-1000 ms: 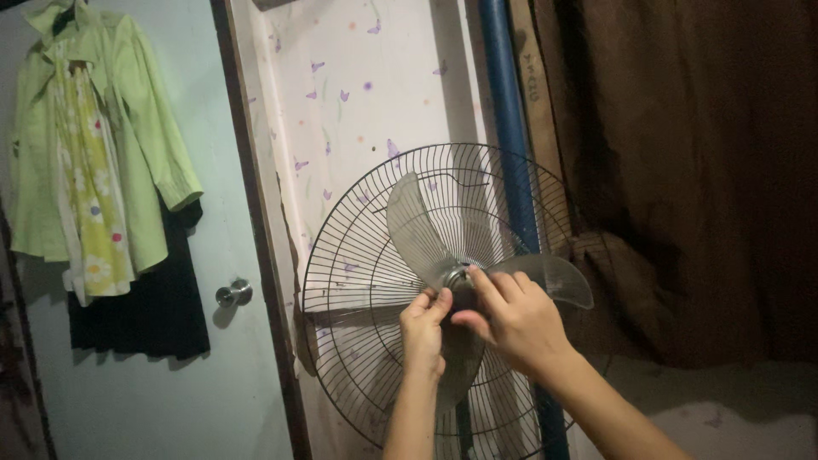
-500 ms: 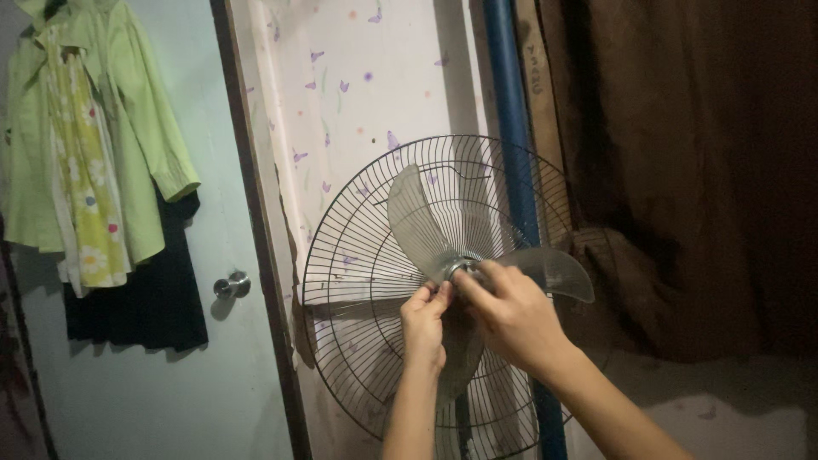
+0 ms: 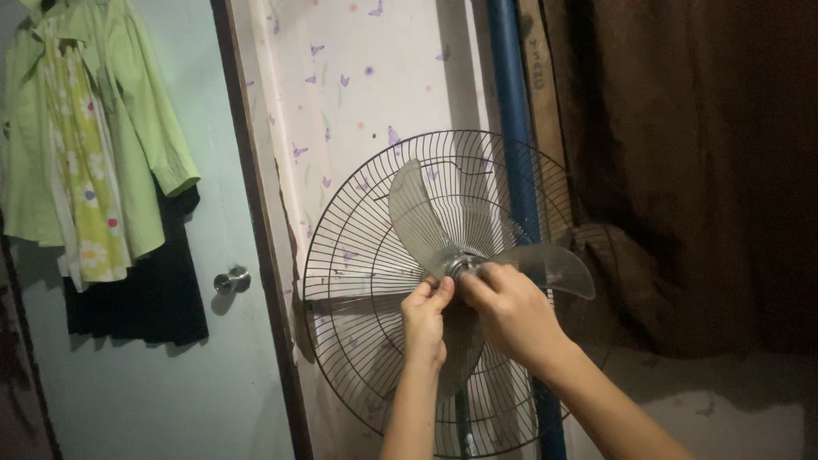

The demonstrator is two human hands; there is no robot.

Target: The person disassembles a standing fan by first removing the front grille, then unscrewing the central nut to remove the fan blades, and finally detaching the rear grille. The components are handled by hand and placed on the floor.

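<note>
A standing fan with its front guard off shows a round wire rear grille (image 3: 349, 255) and clear plastic blades (image 3: 417, 213). My left hand (image 3: 423, 322) pinches the blade hub (image 3: 461, 265) from the lower left. My right hand (image 3: 511, 311) closes its fingertips on the hub's round cap from the right. One blade points up and left, another (image 3: 554, 268) sticks out to the right above my right hand. A third hangs down behind my hands.
A blue pipe (image 3: 511, 111) runs upright behind the fan. Butterfly-patterned wall covering is behind the grille. On the left, a pale door with a round knob (image 3: 232, 279) holds hanging green clothes (image 3: 94, 145). A brown curtain (image 3: 699, 170) fills the right.
My right hand's fingers have shifted around the hub cap, from spread over it to pinching it. The view has tipped slightly, so the fan sits a little higher.
</note>
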